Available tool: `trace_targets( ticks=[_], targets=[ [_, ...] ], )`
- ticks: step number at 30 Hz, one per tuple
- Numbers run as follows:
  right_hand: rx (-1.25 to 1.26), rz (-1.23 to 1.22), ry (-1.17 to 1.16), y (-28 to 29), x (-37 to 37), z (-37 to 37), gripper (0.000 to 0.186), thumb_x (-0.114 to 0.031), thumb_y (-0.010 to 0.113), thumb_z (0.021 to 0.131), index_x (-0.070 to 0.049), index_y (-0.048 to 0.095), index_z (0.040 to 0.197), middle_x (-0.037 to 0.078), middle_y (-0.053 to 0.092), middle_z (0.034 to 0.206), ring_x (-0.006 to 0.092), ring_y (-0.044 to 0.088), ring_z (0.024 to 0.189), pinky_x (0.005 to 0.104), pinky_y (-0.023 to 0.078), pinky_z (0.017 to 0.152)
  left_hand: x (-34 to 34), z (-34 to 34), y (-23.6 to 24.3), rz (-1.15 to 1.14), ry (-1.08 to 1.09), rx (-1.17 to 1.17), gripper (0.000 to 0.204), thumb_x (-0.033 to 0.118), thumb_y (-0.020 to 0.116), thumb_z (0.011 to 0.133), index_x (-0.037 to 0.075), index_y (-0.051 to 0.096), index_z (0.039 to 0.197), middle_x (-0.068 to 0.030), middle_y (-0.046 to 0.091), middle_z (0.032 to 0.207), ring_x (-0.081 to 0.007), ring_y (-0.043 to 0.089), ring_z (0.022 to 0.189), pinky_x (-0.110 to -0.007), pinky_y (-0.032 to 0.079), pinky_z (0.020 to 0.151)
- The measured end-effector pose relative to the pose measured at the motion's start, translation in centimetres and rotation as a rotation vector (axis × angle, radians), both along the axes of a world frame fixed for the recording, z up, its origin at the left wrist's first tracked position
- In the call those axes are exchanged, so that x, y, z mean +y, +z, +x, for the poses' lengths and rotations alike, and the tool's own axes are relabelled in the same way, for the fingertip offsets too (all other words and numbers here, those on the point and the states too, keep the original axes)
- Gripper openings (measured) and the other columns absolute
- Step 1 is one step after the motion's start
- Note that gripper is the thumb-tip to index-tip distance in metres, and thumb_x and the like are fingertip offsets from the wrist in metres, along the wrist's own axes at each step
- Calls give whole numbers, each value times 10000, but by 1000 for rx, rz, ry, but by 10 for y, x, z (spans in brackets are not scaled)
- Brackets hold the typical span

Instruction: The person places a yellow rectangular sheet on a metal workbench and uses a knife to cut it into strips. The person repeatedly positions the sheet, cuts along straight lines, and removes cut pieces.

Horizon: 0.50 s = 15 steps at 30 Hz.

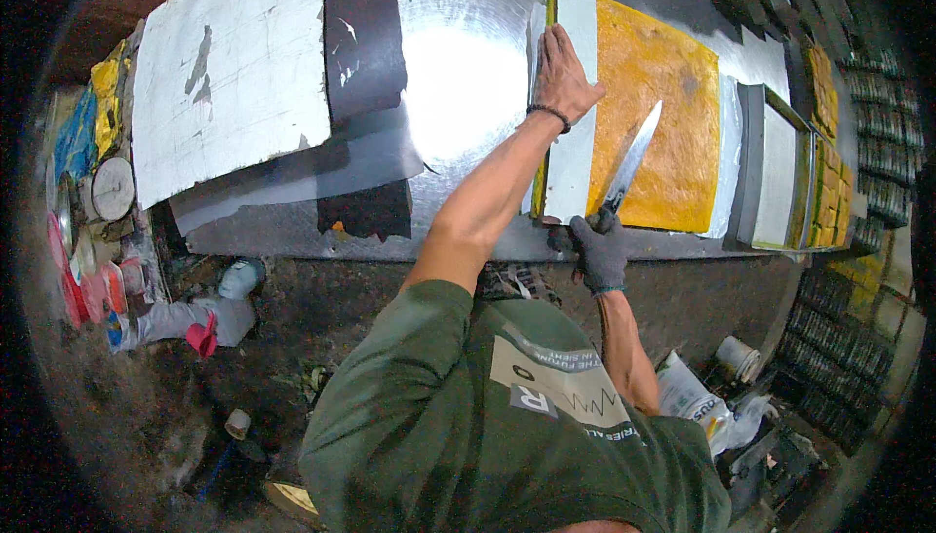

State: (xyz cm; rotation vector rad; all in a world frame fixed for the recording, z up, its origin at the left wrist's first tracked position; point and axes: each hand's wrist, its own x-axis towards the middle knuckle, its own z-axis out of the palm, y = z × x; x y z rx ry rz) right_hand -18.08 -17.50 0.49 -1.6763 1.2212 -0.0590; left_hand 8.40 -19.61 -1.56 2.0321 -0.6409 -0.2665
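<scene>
A wide, flat orange-yellow slab (673,65) lies on the metal table over a pale sheet. Along its left side rests a long light-grey straight board (570,167). My bare left hand (564,79) lies flat on the upper part of this board, fingers forward and thumb out to the right. In a grey glove, my right hand (599,252) is closed round the handle of a long knife (636,153) by the slab's near edge. The blade points away and to the right, above the slab; whether it touches the surface, I cannot tell.
Right of the slab stands a metal frame (751,167), with cut yellow blocks (831,187) beyond it. A worn white board (239,65) and dark sheets (361,45) cover the table's left. Dark racks (882,143) line the right; a sack (687,392) stands below.
</scene>
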Motion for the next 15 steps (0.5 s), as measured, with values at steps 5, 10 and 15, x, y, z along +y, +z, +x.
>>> trace_targets(
  ticks=[5, 10, 15],
  targets=[
    [13, -18, 28, -2, -4, -1, 251, -234, 743, 799, -31, 615, 875, 67, 656, 779, 171, 598, 706, 364, 488, 654, 0, 2, 1, 20, 1, -5, 1172, 348, 792, 744, -157, 51, 1499, -380, 93, 1568, -460, 110, 1490, -444, 145, 1244],
    [25, -15, 59, -2, -4, -1, 214, -131, 743, 845, -67, 539, 861, -2, 560, 726, 113, 536, 623, 287, 448, 560, -1, 0, -3, -34, 20, -13, 1182, 301, 798, 727, -159, 24, 1494, -393, 91, 1557, -484, 132, 1476, -463, 159, 1237],
    [12, -55, 39, 3, 0, 3, 218, -158, 738, 846, -48, 554, 884, 5, 564, 740, 117, 538, 628, 289, 447, 558, 0, 0, 0, -41, 6, 19, 1202, 283, 816, 710, -158, 15, 1491, -396, 101, 1549, -498, 146, 1466, -473, 162, 1236]
  ],
)
